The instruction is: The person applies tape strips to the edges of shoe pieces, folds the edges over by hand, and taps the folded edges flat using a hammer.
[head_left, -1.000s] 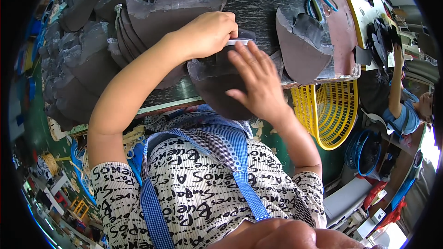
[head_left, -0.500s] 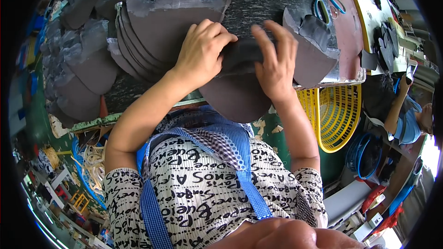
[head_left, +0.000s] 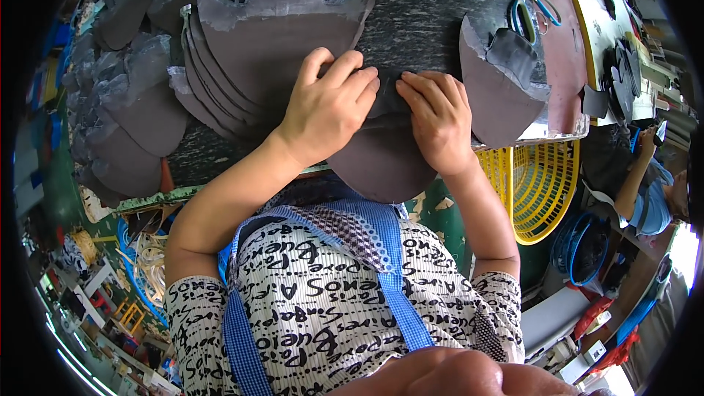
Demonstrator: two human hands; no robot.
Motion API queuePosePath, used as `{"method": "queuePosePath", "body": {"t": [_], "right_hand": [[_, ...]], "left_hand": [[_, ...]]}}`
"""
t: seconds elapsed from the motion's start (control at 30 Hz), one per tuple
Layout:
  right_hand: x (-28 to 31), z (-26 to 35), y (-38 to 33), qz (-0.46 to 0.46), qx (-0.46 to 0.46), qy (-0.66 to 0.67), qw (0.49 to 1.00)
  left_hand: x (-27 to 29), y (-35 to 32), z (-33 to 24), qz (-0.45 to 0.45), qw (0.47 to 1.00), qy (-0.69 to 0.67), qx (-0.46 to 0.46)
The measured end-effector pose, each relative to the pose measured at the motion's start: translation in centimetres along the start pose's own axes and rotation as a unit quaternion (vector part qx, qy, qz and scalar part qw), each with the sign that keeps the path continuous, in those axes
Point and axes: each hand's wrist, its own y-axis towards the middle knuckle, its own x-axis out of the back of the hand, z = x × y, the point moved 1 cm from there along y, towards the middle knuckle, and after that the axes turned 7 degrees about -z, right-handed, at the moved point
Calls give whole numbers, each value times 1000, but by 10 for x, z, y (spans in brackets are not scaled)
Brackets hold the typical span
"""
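In front of me a dark brown leather-like cut piece (head_left: 385,165) hangs its rounded end over the table's near edge. My left hand (head_left: 330,106) pinches the black upper part of this piece with bent fingers. Across a small gap, my right hand (head_left: 440,117) presses the same part, fingers bent and held together. What lies under the fingertips is partly hidden. Left of my hands, several similar pieces (head_left: 282,44) lie fanned out, with greyish coated edges. One more dark piece (head_left: 499,95) rests right of my right hand, a small black scrap (head_left: 512,53) on it.
Scissors (head_left: 529,11) with blue handles lie at the far right of the black table (head_left: 411,7). More dark pieces (head_left: 143,114) are heaped at the left. Below the right edge stands a yellow plastic basket (head_left: 546,198). Another person (head_left: 649,191) is at the far right.
My right hand's raised fingers have come down onto the dark piece and bent. My left fingers have shifted slightly down on it. The black upper part now lies flatter.
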Motion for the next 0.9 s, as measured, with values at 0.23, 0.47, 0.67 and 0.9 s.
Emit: {"method": "queuePosePath", "body": {"t": [0.23, 0.47, 0.67, 0.9], "right_hand": [[11, -2, 3, 122, 73, 15, 990], [25, 3, 11, 133, 15, -75, 988], [-5, 19, 9, 75, -3, 108, 991], [7, -3, 15, 67, -119, -13, 991]], "left_hand": [[16, -2, -15, 153, 977, 124, -81], [25, -22, -19, 170, 980, 96, -31], [20, -32, -18, 132, 991, 26, 8], [27, -20, -5, 126, 989, -71, 24]]}}
